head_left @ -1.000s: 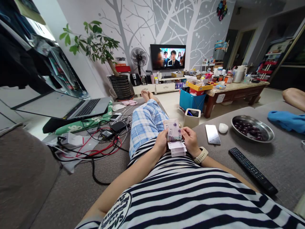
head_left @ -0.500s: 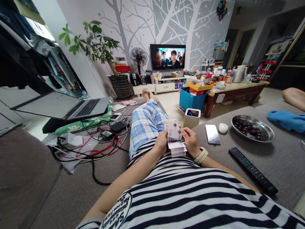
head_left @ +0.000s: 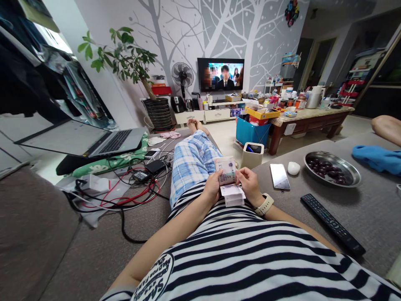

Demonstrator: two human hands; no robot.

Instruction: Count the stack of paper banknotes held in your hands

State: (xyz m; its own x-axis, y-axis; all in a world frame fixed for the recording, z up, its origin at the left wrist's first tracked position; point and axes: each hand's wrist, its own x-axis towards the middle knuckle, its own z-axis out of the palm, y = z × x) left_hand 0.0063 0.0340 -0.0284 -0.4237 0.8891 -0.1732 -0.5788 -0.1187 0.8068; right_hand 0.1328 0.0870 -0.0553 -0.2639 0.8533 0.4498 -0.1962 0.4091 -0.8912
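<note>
A small stack of banknotes [head_left: 227,171] is held upright over my lap, a "5" showing on the front note. My left hand [head_left: 213,186] is closed on the stack's left side, thumb across the front. At the right edge, my right hand [head_left: 248,182] pinches a note between thumb and fingertips. Below the stack, more pale purple notes [head_left: 233,195] hang folded down in overlapping layers against my striped shirt [head_left: 238,238]. A beige watch [head_left: 265,205] is on my right wrist.
On the sofa to my right are a phone [head_left: 280,176], a white case [head_left: 293,168], a steel bowl [head_left: 354,180] of dark fruit and a remote [head_left: 332,223]. Tangled cables [head_left: 147,188] and a laptop [head_left: 115,141] lie left. A bin [head_left: 252,157] stands ahead.
The front note between my hands now shows a different face with a large "5". My right hand has shifted slightly left. The hanging notes stay in place.
</note>
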